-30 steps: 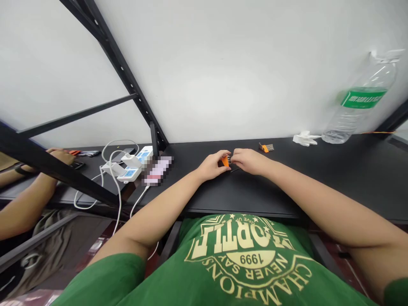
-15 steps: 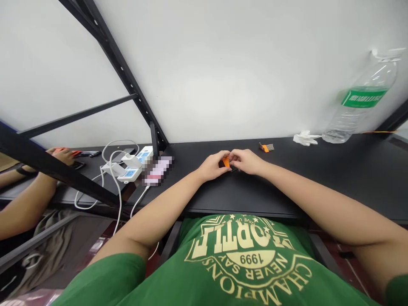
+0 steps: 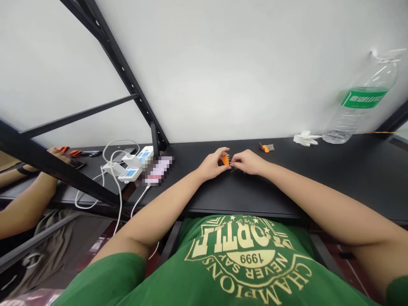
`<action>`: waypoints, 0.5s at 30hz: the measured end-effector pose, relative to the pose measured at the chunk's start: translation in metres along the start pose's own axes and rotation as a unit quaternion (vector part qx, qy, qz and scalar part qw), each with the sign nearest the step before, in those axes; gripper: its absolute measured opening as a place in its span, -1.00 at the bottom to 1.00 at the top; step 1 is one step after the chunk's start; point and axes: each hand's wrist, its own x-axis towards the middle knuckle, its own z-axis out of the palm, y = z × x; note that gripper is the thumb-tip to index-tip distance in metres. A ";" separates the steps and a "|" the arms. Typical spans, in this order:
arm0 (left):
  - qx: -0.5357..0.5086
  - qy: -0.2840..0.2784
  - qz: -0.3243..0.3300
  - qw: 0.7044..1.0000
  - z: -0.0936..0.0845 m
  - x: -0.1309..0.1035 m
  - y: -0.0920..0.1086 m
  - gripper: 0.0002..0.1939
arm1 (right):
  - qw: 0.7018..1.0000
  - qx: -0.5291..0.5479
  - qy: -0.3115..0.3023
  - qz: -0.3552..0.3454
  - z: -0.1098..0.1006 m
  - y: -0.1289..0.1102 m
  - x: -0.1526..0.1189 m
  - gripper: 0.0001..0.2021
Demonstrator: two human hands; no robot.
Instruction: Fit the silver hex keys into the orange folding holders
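Left hand [image 3: 213, 165] curled round orange holder [image 3: 226, 160]; right hand [image 3: 246, 162], at its three o'clock, pinching thin rod [image 3: 234, 171]. Probably light, stiff, slick — grip holder's sides.

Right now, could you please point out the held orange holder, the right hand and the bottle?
Held orange holder [image 3: 225, 160], head view: its orange side.
Right hand [image 3: 247, 162], head view: middle of the hand.
Bottle [image 3: 364, 98], head view: its green label.
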 end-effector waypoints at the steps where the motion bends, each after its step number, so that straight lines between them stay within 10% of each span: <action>1: 0.000 -0.003 0.003 1.000 0.000 0.000 0.000 -0.27 | 1.000 -0.012 0.000 -0.010 0.001 0.000 0.000 -0.82; 15: 0.050 -0.036 0.076 0.995 -0.002 0.002 0.007 -0.70 | 0.982 -0.181 -0.031 -0.033 -0.005 0.013 0.004 -0.82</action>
